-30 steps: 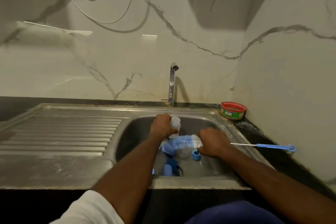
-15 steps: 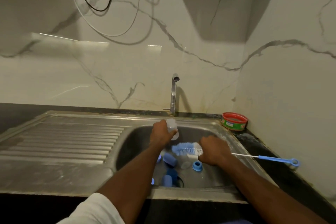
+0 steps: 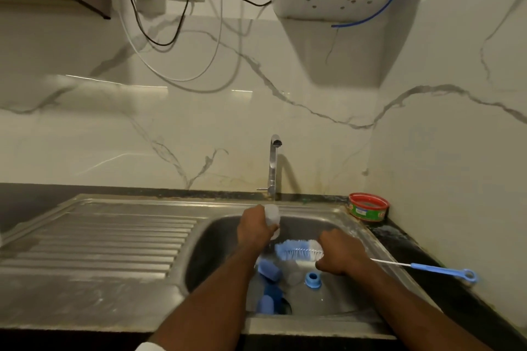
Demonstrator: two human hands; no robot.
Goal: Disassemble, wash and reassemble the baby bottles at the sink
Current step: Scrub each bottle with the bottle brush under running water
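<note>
You're mid-wash, standing at the stainless steel sink basin [image 3: 379,248]. Your left hand [image 3: 255,226] is gripping a clear plastic baby bottle body [image 3: 272,215], fingers wrapped tight round it, holding it up over the basin just below the chrome tap [image 3: 273,162]. Your right hand [image 3: 340,255] is closing its fingers round the long blue-and-white bottle brush [image 3: 299,250] near the bristle head; its blue loop handle is sticking out right over the dark tabletop [image 3: 445,288]. The bristles are sitting beside the bottle, not inside it. I can't tell whether water is running.

Disassembly is looking done: a blue screw ring [image 3: 313,279], blue plastic caps [image 3: 268,271] and more blue parts are lying loose on the basin floor near the drain, along with what may be a clear piece, too blurred to name. Still to do, by my read: scrubbing this bottle, washing the loose parts, rinsing, reassembling everything. A red-and-green round tub [image 3: 368,207] is sitting at the back corner.
</note>
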